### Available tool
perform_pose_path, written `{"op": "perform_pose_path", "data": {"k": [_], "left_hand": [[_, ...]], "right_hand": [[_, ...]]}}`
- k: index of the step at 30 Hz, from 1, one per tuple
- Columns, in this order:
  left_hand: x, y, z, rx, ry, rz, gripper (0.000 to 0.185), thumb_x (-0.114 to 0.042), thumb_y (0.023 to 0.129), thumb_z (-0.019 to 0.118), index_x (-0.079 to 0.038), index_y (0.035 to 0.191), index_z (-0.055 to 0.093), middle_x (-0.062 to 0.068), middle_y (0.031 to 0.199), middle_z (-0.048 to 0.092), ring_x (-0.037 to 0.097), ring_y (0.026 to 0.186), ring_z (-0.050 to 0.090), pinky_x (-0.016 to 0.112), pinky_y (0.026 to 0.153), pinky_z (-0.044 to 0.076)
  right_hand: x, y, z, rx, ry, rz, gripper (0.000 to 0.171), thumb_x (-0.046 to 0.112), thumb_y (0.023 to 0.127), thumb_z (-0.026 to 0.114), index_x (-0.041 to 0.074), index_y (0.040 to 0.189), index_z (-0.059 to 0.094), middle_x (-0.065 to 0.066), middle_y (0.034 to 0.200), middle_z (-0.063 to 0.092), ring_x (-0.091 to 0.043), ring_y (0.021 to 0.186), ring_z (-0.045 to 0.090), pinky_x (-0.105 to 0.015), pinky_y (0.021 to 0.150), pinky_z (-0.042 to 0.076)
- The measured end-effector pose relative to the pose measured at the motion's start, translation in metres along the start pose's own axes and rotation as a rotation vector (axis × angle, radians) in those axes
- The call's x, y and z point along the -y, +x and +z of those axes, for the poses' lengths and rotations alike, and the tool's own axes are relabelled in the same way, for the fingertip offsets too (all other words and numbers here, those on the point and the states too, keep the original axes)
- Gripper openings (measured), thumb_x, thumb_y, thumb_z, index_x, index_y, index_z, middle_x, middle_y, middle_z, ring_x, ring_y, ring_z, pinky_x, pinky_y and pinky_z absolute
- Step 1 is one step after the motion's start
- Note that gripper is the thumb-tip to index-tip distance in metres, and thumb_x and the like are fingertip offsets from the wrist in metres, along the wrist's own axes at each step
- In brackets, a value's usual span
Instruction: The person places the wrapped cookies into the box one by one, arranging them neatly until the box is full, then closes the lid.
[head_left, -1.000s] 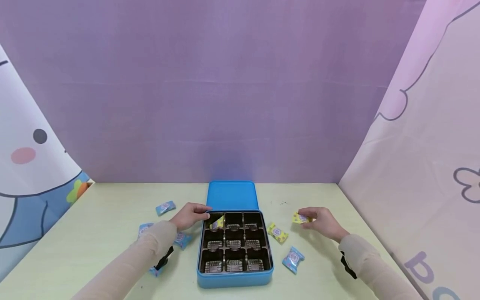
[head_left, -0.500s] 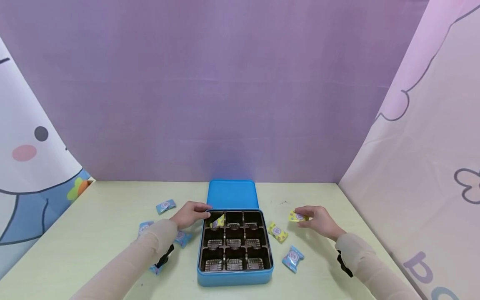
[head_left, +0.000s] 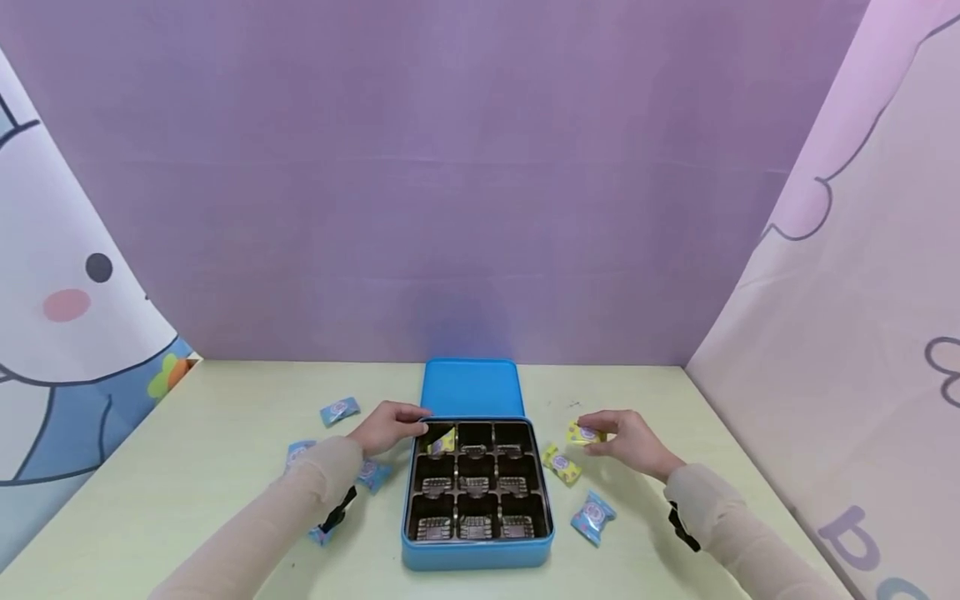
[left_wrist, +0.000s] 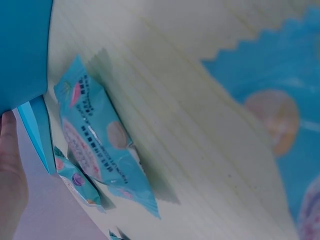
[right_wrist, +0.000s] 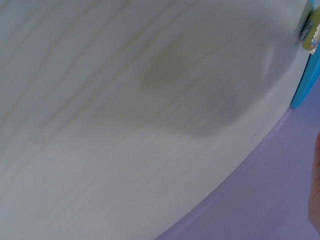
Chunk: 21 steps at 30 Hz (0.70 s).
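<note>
An open blue tin [head_left: 477,552] with a dark nine-cell insert stands mid-table, its lid [head_left: 470,387] lying flat behind it. A yellow wrapped candy [head_left: 444,441] leans in the back left cell. My left hand [head_left: 390,427] rests on the tin's back left corner, fingertips at the rim; whether they grip it I cannot tell. My right hand [head_left: 626,442] pinches a second yellow candy [head_left: 583,433] just right of the tin. A third yellow candy [head_left: 562,464] lies beside the tin's right wall. In the left wrist view a blue wrapped candy [left_wrist: 97,140] lies by the tin [left_wrist: 22,50].
Blue candies lie on the pale table: one at back left [head_left: 339,410], two by my left forearm [head_left: 300,452] [head_left: 372,472], one front right [head_left: 592,517]. A purple backdrop and cartoon curtains [head_left: 847,333] close in the table on three sides.
My right hand has carried the yellow candy leftward, closer to the tin. The left hand has stayed at the tin's back left corner. The head view has shifted slightly.
</note>
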<state>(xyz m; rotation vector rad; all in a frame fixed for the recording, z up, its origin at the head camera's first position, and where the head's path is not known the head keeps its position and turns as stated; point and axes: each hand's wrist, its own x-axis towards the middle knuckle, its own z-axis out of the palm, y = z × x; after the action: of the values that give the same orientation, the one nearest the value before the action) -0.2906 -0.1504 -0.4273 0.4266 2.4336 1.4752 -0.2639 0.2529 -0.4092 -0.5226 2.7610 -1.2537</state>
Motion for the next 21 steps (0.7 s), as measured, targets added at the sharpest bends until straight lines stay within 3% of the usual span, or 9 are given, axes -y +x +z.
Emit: {"op": "perform_pose_path", "data": {"k": [6,15,21], "left_hand": [[0.001,0.001,0.0,0.013,-0.001,0.018,0.04,-0.018,0.091,0.057,0.001,0.127,0.054,0.021,0.127,0.053,0.034,0.116,0.052,0.047,0.097,0.044],[-0.003,0.002,0.002,0.013,0.003,0.013,0.038,-0.017,0.092,0.056,-0.001,0.127,0.054,0.019,0.127,0.054,0.033,0.116,0.052,0.046,0.097,0.044],[-0.003,0.002,0.005,0.021,0.0,0.007,0.038,-0.017,0.091,0.057,-0.001,0.126,0.055,0.019,0.126,0.055,0.033,0.115,0.053,0.047,0.096,0.045]], "right_hand": [[-0.006,0.007,0.006,0.01,0.0,-0.008,0.041,0.011,0.075,0.075,0.006,0.114,0.064,-0.012,0.117,0.062,-0.031,0.11,0.058,-0.04,0.091,0.05],[0.006,0.01,0.007,0.006,0.013,0.039,0.041,0.011,0.075,0.075,0.012,0.115,0.065,-0.011,0.126,0.057,-0.031,0.114,0.055,-0.043,0.094,0.048],[0.013,0.012,0.008,0.022,0.024,0.045,0.041,0.013,0.075,0.075,0.012,0.115,0.064,-0.009,0.123,0.059,-0.03,0.114,0.055,-0.045,0.095,0.046]]}}
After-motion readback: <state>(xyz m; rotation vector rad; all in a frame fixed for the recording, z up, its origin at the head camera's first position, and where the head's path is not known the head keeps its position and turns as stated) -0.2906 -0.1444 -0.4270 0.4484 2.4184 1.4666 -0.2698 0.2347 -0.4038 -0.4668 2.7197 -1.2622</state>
